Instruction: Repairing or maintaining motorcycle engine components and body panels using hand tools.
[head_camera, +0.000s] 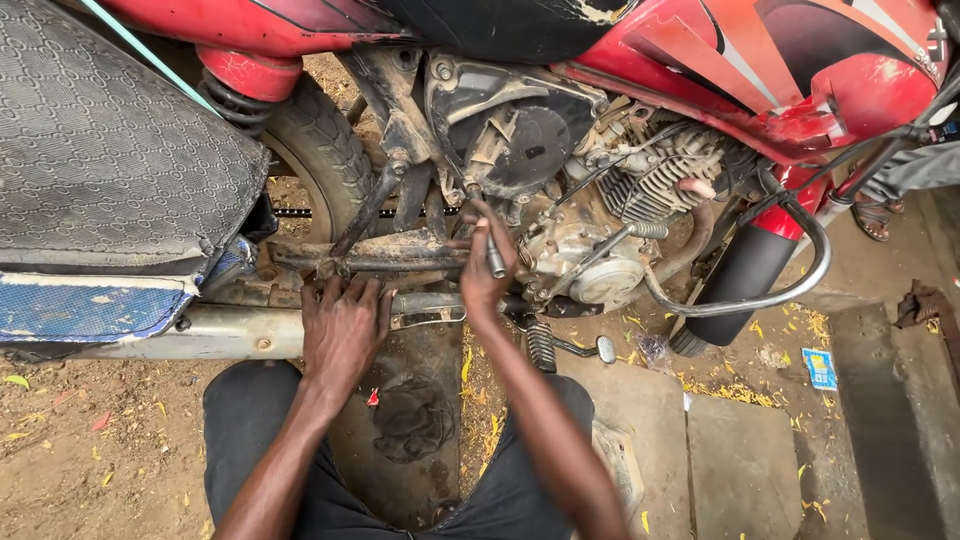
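Observation:
A red motorcycle (800, 70) stands in front of me, its dirty engine (590, 250) exposed. My left hand (342, 325) lies flat, fingers spread, on the grimy lower frame bar (390, 255) just above the exhaust pipe (220, 335). My right hand (485, 265) grips a small metal tool (494, 255) and holds its tip at the engine's left side, below the round black cover (525, 145). The tool's far end is hidden by my fingers.
A patterned black seat (100, 150) fills the upper left. The rear tyre (315, 145) and red shock spring (235, 100) sit behind the frame. A foot peg (540, 345) juts out near my right wrist. Concrete slabs (740, 460) and a dark rag (410, 415) lie on the dirt.

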